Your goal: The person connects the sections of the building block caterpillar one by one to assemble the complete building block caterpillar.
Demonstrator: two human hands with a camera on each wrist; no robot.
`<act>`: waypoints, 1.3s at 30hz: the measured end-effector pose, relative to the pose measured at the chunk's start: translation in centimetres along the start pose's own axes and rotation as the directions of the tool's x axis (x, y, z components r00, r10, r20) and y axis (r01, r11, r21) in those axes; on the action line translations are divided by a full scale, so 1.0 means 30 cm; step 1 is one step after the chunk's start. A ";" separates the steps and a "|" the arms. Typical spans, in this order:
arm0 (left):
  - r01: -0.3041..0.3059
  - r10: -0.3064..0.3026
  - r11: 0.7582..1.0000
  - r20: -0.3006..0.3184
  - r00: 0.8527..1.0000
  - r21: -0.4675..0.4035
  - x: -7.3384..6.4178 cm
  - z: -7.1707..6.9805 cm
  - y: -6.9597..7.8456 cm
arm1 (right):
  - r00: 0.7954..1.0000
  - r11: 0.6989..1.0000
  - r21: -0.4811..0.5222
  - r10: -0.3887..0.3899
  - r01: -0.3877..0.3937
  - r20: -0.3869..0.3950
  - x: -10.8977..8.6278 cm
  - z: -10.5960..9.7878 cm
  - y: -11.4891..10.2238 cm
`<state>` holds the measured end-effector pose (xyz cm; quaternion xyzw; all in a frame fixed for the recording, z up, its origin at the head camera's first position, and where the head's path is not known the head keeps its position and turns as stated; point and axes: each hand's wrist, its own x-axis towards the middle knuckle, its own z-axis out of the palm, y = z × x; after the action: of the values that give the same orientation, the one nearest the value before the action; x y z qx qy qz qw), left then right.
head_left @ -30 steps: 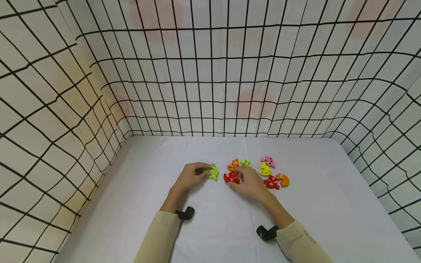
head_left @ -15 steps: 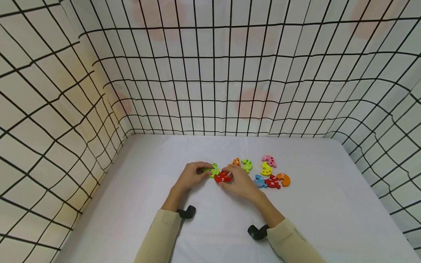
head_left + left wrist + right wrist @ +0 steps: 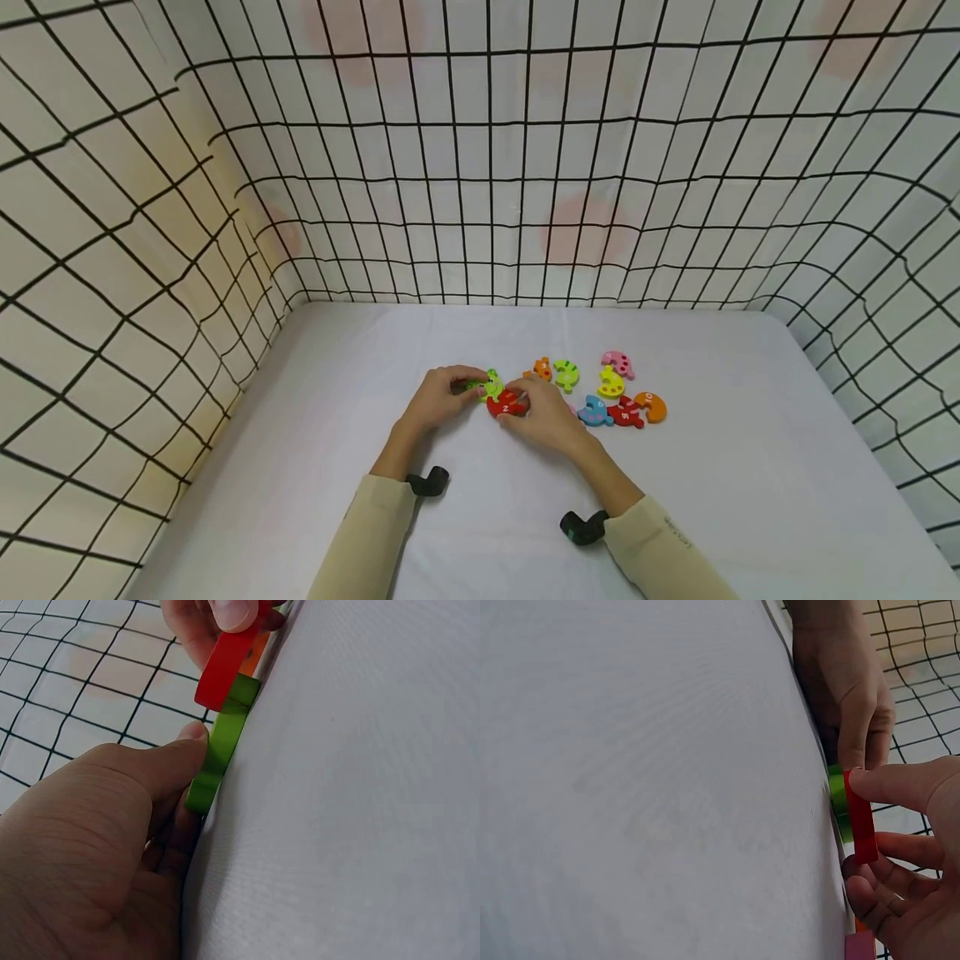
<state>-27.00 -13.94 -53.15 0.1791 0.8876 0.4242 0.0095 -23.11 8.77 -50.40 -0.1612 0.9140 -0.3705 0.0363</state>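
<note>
My left hand (image 3: 442, 400) pinches a green puzzle piece (image 3: 491, 385) with a painted face; it lies flat on the white cloth. Between thumb and fingers my right hand (image 3: 549, 417) holds a red puzzle piece (image 3: 504, 404) marked 2, against the green piece's near right side. In the left wrist view the red piece (image 3: 223, 671) sits slightly higher than the green piece (image 3: 217, 754) and overlaps its end. The right thumb presses the red piece's edge (image 3: 861, 821) in the right wrist view. Whether the two pieces interlock, I cannot tell.
Right of the hands lie an orange piece (image 3: 542, 368), a light green piece (image 3: 567, 376), a pink one (image 3: 618, 364), a yellow one (image 3: 611, 383), and a blue (image 3: 596, 412), red (image 3: 625, 412) and orange (image 3: 652, 407) row. A black wire grid (image 3: 480, 179) surrounds the table.
The right hand has carried the red piece left until it meets the green piece, uncovering the blue and light green pieces. My left hand has stayed at the green piece.
</note>
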 end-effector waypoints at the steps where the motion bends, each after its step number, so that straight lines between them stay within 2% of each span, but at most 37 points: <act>1: 0.002 -0.002 1.000 0.000 1.000 -0.001 0.001 -0.001 0.001 | 1.000 1.000 -0.004 0.001 -0.001 0.002 0.002 0.001 0.001; 10: 0.006 -0.006 1.000 0.003 1.000 0.005 -0.002 0.000 0.005 | 0.998 0.999 -0.033 0.042 -0.041 0.036 0.010 0.011 -0.005; 18: 0.035 -0.035 0.999 0.014 0.999 -0.002 -0.004 0.003 0.010 | 0.998 0.998 -0.043 0.044 -0.042 0.050 0.013 0.009 -0.007; 25: 0.025 -0.025 1.000 0.000 1.000 0.010 -0.004 0.009 0.019 | 0.998 0.999 -0.036 0.033 -0.031 0.054 0.010 -0.002 -0.001; 28: 0.018 -0.018 1.000 -0.001 1.000 0.011 -0.004 0.011 0.023 | 0.999 0.999 0.000 0.047 -0.047 0.017 0.008 -0.013 0.014; 31: 0.026 -0.026 1.000 0.007 1.000 0.018 -0.005 0.012 0.029 | 0.996 0.997 0.033 0.072 -0.070 -0.054 0.010 -0.031 0.042; 35: 0.042 -0.042 0.999 0.030 0.999 0.021 -0.006 0.010 0.034 | 0.988 0.997 0.008 0.079 -0.078 -0.133 0.019 -0.069 0.085; 39: 0.033 -0.033 0.999 0.052 0.998 0.007 -0.004 0.010 0.033 | 0.983 0.996 -0.024 0.085 -0.090 -0.161 0.033 -0.111 0.117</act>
<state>-26.53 -13.20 -52.61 0.1756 0.8912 0.4163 0.0391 -25.61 13.04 -50.37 -0.0910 0.9258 -0.3662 -0.0234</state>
